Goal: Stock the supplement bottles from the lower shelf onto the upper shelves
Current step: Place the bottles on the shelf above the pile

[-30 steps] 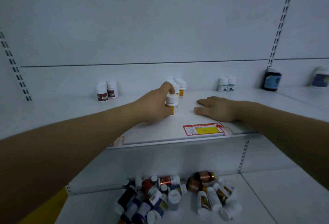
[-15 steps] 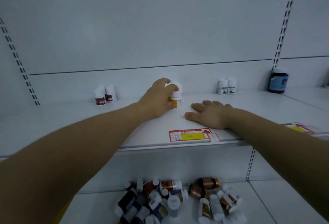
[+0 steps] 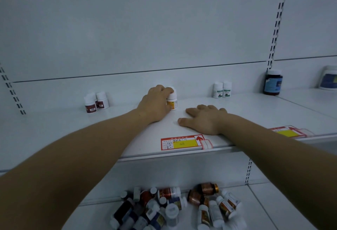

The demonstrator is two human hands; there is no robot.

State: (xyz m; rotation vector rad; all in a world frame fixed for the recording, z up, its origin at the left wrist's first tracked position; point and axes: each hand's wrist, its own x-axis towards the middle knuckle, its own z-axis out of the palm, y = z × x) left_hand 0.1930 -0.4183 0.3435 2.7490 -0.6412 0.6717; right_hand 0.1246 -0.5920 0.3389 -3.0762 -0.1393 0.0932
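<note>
Care matters here: the bottle (image 3: pixel 172 102) should stand upright, label forward, and be let go only once steady (it looks light and tippy). The left hand (image 3: pixel 155 103) curls round it from the left, fingers over its cap, deep on the upper shelf (image 3: pixel 255 109). The right hand (image 3: pixel 202 118) lies flat nearby, fingers spread.

**Bottle moving to the back**

The left hand (image 3: pixel 155 104) is carrying the orange-labelled bottle (image 3: pixel 172 102) from mid-shelf toward the back of the upper shelf (image 3: pixel 246 113). Its fingers are now curling over the top, and the bottle is seemingly resting down.
</note>
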